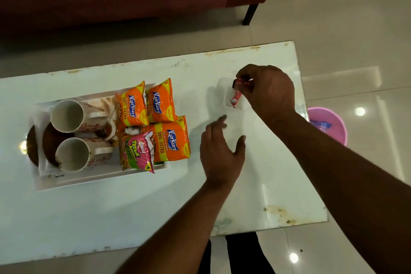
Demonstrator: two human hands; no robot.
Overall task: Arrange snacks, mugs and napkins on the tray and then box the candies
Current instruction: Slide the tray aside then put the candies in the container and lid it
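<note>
Candies [242, 83], pinched by fingers of my right hand [269, 91] just above the box [224, 93], I judge light and slick-wrapped, best held mid-length; left hand [220, 149] open beside the box.

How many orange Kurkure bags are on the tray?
3. Two Kurkure bags, one and another, lie side by side at the tray's far edge; the third lies nearer, beside the pink Bingo bag. Others may be hidden underneath.
</note>
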